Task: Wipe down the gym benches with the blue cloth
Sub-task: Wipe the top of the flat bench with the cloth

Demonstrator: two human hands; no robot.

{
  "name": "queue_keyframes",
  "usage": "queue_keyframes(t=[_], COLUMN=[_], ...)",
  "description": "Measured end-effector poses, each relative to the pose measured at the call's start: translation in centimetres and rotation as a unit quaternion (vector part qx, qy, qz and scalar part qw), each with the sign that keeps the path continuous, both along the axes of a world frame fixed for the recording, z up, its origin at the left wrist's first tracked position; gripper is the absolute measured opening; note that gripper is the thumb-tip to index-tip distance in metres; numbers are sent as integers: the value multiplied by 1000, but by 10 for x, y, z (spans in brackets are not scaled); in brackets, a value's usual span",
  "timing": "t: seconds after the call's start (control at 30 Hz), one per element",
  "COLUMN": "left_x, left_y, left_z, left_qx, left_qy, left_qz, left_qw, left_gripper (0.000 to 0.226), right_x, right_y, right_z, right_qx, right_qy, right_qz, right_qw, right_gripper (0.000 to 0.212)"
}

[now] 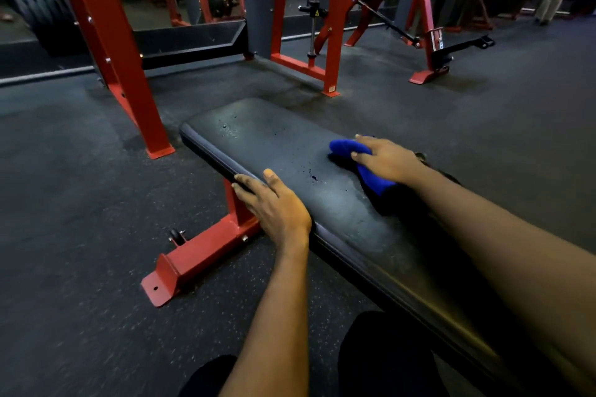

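Now, right hand [387, 163] grips blue cloth [346, 147], left hand [274, 203] grips bench [258, 138] edge

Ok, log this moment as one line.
right hand holds blue cloth on black padded bench | left hand grips bench edge | droplets at far end
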State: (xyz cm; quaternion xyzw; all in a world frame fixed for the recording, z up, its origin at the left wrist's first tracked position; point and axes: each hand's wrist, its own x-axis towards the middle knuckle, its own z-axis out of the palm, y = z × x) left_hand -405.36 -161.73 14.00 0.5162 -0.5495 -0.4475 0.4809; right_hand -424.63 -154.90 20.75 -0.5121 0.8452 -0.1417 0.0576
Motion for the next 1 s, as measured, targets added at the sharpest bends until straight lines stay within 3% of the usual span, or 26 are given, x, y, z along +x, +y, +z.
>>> queue_keyframes(t=[0.07, 0.3, 0.47, 0.53, 0.73, 0.83, 0.93, 1.0], left_x=[1, 24, 41, 43, 49, 49, 51, 52], left_y=[1, -12, -62, -62, -69, -71, -72, -71], left_z=[3, 16, 14, 11, -8, -9, -9, -8], left_qx=[6, 24, 16, 8, -40, -41, -39, -36], left_qy=[6, -22, -95, -99, -111, -116, -119, -112], left_qz=[-3, -56, -147, -160, -197, -209, -219, -224], left_qw=[1000, 998, 984, 982, 973, 970, 968, 967], left_gripper=[68, 64, 67, 68, 68, 68, 68, 68], right_x=[8, 59, 50, 63, 97, 75, 76, 90], right_y=[-21, 44, -17, -38, 60, 51, -1, -8], right_z=[1, -13, -14, -14, -15, -16, -17, -17], right_qx=[14, -53, -2, -5, -72, -57, -19, -21], right_qy=[32, 18, 33, 35, 11, 0, 54, 72], right_qz=[-25, 184, 67, 73, 289, 246, 166, 164], right_qw=[999, 981, 997, 997, 955, 968, 984, 984], right_gripper=[49, 49, 51, 51, 49, 48, 51, 53])
